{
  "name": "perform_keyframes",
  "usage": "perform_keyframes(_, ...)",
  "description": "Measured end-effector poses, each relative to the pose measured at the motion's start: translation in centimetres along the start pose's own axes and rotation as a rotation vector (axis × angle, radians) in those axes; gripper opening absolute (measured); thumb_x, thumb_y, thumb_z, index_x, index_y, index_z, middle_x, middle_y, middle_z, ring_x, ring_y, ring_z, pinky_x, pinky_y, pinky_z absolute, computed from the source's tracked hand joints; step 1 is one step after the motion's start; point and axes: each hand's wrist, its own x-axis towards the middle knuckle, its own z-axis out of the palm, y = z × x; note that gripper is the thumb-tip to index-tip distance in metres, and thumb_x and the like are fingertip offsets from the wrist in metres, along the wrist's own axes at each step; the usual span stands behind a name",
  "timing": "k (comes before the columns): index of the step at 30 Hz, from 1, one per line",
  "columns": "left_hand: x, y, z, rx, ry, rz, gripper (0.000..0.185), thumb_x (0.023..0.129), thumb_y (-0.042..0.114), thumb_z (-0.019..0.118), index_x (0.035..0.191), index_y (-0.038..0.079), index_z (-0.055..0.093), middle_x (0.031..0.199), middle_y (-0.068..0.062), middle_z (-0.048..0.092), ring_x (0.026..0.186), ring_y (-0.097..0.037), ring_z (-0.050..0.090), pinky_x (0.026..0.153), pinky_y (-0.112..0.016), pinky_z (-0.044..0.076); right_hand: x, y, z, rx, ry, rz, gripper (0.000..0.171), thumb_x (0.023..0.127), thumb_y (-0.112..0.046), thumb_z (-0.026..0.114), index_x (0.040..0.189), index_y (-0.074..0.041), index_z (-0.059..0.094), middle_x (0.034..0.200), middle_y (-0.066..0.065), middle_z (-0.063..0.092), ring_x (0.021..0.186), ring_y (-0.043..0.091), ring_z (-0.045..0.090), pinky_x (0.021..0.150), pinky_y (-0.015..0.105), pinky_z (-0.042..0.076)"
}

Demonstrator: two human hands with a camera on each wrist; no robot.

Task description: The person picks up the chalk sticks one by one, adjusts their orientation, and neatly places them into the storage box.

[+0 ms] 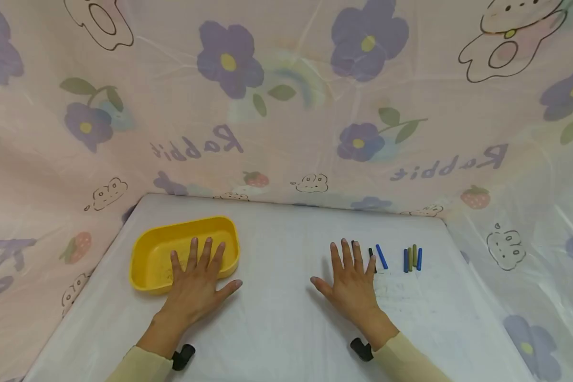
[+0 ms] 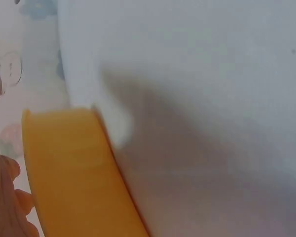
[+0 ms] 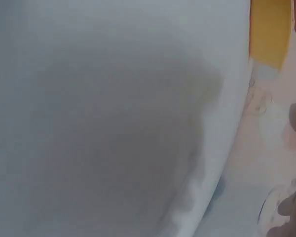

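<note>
My left hand [image 1: 194,291], fingers spread, hovers palm down over the near right part of a yellow tray [image 1: 145,249]. In the left wrist view, the tray's side wall [image 2: 84,173] stands beside the fingers at the left edge. My right hand [image 1: 354,291] is also spread palm down and holds nothing. Close to its fingertips lie thin crayon-like sticks: a black stick [image 1: 371,253], partly covered by the little finger, another black stick [image 1: 353,244] mostly hidden behind the fingers, and a blue stick [image 1: 381,257] slanting beside them.
Further right, a row of sticks holds a dark blue stick [image 1: 406,261], two olive sticks [image 1: 414,255] and a brighter blue stick [image 1: 419,259]. Faint smudges mark the white table [image 1: 277,297] below them. A patterned curtain [image 1: 291,122] encloses its back and sides.
</note>
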Motion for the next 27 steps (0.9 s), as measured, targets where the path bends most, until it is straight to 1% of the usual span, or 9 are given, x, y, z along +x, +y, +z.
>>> perform_keyframes(3,-0.3,-0.8,-0.4,-0.005,0.022,-0.010,0.095,0.100,0.077,0.043,0.170,0.016,0.022,0.175,-0.021,0.017,0.162,-0.050,0.003,0.119,-0.083,-0.008,0.7,-2.3,0.0,0.014,-0.022,-0.055,0.100,0.098,-0.071,0.057,0.169,-0.009,0.022,0.176,0.020,0.017,0.163,0.046,0.009,0.123,0.080,0.009)
perform_keyframes(6,-0.8,-2.6,-1.4,-0.019,0.039,-0.027,0.092,0.104,0.073,0.041,0.170,0.013,0.021,0.174,-0.026,0.018,0.161,-0.053,0.003,0.116,-0.086,-0.009,1.7,-6.0,-0.2,0.018,-0.052,-0.138,0.100,0.100,-0.073,0.052,0.170,-0.010,0.019,0.177,0.017,0.015,0.164,0.041,0.007,0.125,0.076,0.011)
perform_keyframes(11,-2.1,-8.1,-3.5,-0.062,0.043,-0.139,0.091,0.109,0.065,0.035,0.169,0.002,0.011,0.171,-0.034,0.008,0.159,-0.056,-0.006,0.111,-0.089,-0.012,3.6,-12.7,0.1,-0.050,-0.097,-0.327,0.098,0.101,-0.078,0.038,0.171,-0.012,0.017,0.178,0.012,0.013,0.165,0.035,0.008,0.127,0.073,0.015)
perform_keyframes(14,-3.0,-11.1,-3.6,-0.107,0.009,-0.213,0.093,0.110,0.063,0.029,0.166,-0.005,0.001,0.170,-0.037,0.000,0.158,-0.057,-0.008,0.111,-0.088,-0.010,4.2,-15.5,1.0,-0.092,-0.151,-0.409,0.097,0.102,-0.078,0.035,0.171,-0.013,0.014,0.178,0.009,0.012,0.165,0.032,0.009,0.128,0.069,0.019)
perform_keyframes(16,-3.3,-12.0,-3.2,-0.156,-0.012,-0.238,0.095,0.111,0.063,0.028,0.164,-0.009,-0.003,0.169,-0.038,-0.003,0.157,-0.057,-0.006,0.115,-0.085,-0.008,4.4,-16.6,1.7,-0.114,-0.191,-0.435,0.098,0.102,-0.078,0.034,0.171,-0.013,0.013,0.178,0.007,0.012,0.166,0.029,0.009,0.129,0.065,0.021)
perform_keyframes(18,-3.4,-12.3,-2.7,-0.196,-0.019,-0.249,0.095,0.111,0.061,0.027,0.162,-0.013,-0.006,0.169,-0.038,-0.007,0.158,-0.056,-0.007,0.120,-0.079,-0.008,4.6,-17.3,2.2,-0.126,-0.220,-0.447,0.098,0.102,-0.078,0.034,0.171,-0.012,0.012,0.179,0.006,0.012,0.166,0.027,0.009,0.130,0.062,0.023)
perform_keyframes(20,-3.0,-11.7,-2.2,-0.221,-0.010,-0.237,0.094,0.112,0.058,0.028,0.161,-0.016,-0.005,0.168,-0.040,-0.007,0.158,-0.056,-0.005,0.125,-0.074,-0.005,4.7,-17.1,2.5,-0.124,-0.238,-0.440,0.099,0.102,-0.077,0.034,0.171,-0.010,0.011,0.178,0.007,0.012,0.166,0.027,0.008,0.130,0.061,0.022)
perform_keyframes(22,-2.6,-10.7,-1.8,-0.233,0.004,-0.207,0.093,0.113,0.055,0.030,0.160,-0.018,-0.003,0.168,-0.041,-0.007,0.158,-0.056,-0.004,0.128,-0.069,-0.003,4.5,-16.3,2.5,-0.108,-0.240,-0.421,0.098,0.103,-0.076,0.035,0.171,-0.009,0.011,0.178,0.008,0.012,0.166,0.026,0.008,0.130,0.061,0.021)
perform_keyframes(27,-1.3,-7.6,-1.0,-0.230,-0.008,-0.137,0.093,0.113,0.055,0.035,0.161,-0.017,0.001,0.170,-0.039,-0.003,0.159,-0.054,-0.002,0.129,-0.067,0.002,2.9,-12.8,1.6,-0.080,-0.208,-0.384,0.097,0.104,-0.072,0.042,0.169,-0.006,0.017,0.177,0.010,0.017,0.165,0.029,0.012,0.129,0.063,0.023)
